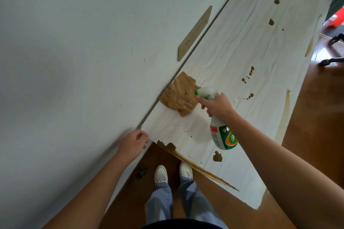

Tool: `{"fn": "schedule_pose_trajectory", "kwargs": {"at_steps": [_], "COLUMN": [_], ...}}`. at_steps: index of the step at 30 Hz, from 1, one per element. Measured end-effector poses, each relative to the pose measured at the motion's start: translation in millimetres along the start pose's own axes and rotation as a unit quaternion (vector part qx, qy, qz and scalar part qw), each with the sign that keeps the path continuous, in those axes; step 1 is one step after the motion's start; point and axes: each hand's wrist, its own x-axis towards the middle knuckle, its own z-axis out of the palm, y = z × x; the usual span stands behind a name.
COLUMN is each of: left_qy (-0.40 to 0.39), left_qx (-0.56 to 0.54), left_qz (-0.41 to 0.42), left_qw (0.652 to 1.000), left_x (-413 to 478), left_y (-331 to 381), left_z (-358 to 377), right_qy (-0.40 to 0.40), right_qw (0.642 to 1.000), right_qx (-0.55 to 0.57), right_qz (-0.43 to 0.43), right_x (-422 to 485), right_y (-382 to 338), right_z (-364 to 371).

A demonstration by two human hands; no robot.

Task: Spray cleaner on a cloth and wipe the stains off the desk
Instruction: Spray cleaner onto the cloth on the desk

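A crumpled brown cloth (179, 95) lies on the white desk (232, 46) close to the wall. My right hand (216, 105) grips the neck of a white and green spray bottle (222, 134), with a finger on the trigger. The nozzle (197, 92) points at the cloth from just beside it. My left hand (135, 142) hangs by the desk's near corner with loosely curled fingers and holds nothing. Brown stains dot the desk: one blot (217, 156) near the front edge, spots (248, 75) in the middle and blots (271, 22) farther away.
A white wall (74, 61) runs along the desk's left side, with a tan socket strip (195, 33) mounted on it. Brown worn patches (195, 165) line the desk's front edge. My feet in white shoes (173, 173) stand on a brown floor. Chair castors (333, 60) show at the right.
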Motion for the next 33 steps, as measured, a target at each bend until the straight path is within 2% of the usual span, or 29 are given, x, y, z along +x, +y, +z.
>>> {"fn": "schedule_pose_trajectory", "kwargs": {"at_steps": [4, 10, 15, 20, 23, 26, 30, 33], "left_qy": [0.001, -0.003, 0.001, 0.008, 0.009, 0.006, 0.011, 0.009], "left_qx": [0.003, 0.023, 0.024, 0.015, 0.015, 0.017, 0.024, 0.028], "left_qz": [-0.001, -0.021, -0.047, -0.058, -0.058, -0.059, -0.040, -0.026], "left_qw": [1.000, 0.999, 0.999, 0.998, 0.998, 0.998, 0.999, 0.999], "left_x": [0.0, -0.3, 0.7, -1.0, -0.9, -2.2, -4.6, -1.9], "left_y": [0.1, -7.3, -12.2, -13.1, -10.6, -8.5, -4.7, 0.2], "left_z": [0.3, -2.5, -5.8, -10.8, -10.0, -7.6, -5.5, -4.2], "right_qy": [0.044, 0.007, 0.084, 0.031, 0.059, 0.091, 0.043, 0.040], "right_qw": [0.998, 0.998, 0.993, 0.998, 0.997, 0.992, 0.997, 0.998], "right_qx": [-0.050, -0.058, -0.080, -0.059, -0.047, -0.086, -0.062, -0.050], "right_qz": [0.022, -0.016, 0.005, -0.022, 0.005, 0.035, 0.016, 0.008], "right_x": [6.1, 7.0, 7.2, 5.3, 5.5, 5.6, 4.8, 5.1], "right_y": [2.6, 1.7, 5.2, 3.3, 6.0, 10.5, 12.1, 12.6], "right_z": [1.2, -2.3, 0.8, -7.4, -10.6, -11.4, -12.6, -12.3]}}
